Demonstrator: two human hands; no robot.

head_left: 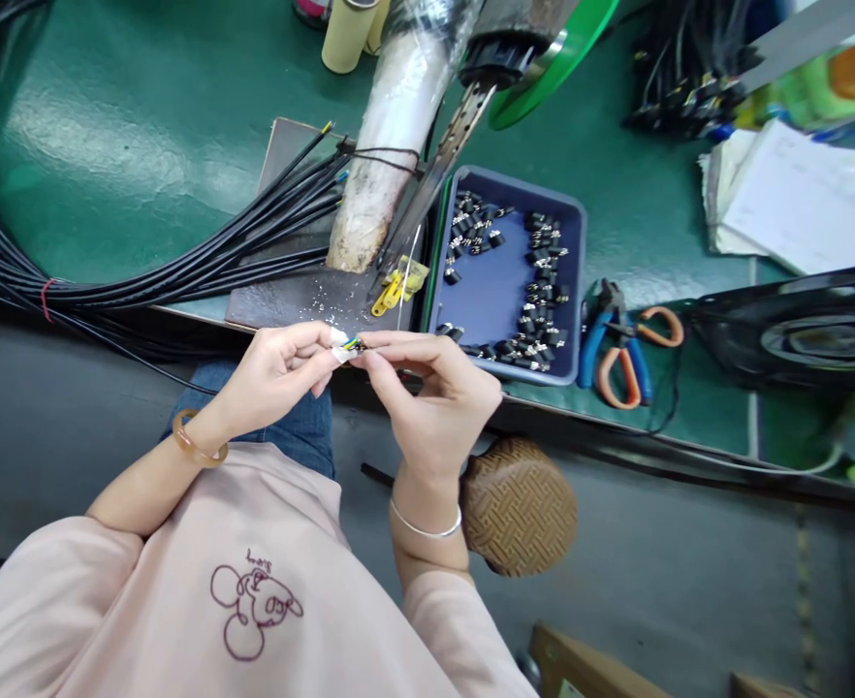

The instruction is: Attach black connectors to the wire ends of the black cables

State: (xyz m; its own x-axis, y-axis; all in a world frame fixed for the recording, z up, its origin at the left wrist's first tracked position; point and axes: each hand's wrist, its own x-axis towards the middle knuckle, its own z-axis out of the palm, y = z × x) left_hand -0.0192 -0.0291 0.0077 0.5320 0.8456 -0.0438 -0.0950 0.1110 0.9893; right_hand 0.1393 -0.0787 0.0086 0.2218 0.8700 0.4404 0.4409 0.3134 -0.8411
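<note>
Between my two hands, just off the bench's front edge, are the bared coloured wires [353, 343] of a black cable. My left hand [271, 368] pinches the cable end between thumb and forefinger; white wrapping covers those fingertips. My right hand [434, 393] has thumb and forefinger closed at the wire tips, on a tiny dark part, probably a connector, mostly hidden by the fingers. Right beyond my hands, a perforated metal soldering iron [446, 155] slants down beside a white wrapped tube [384, 145]. A yellow clip [390, 294] lies under its tip.
A blue tray [580, 281] holds many small black connectors [542, 315]. Pliers [620, 330] and orange-handled cutters [661, 327] lie to its right. Black cables [202, 257] run in from the left over a dark plate [282, 301]. Papers [806, 199] lie farther right; a stool [521, 504] stands below.
</note>
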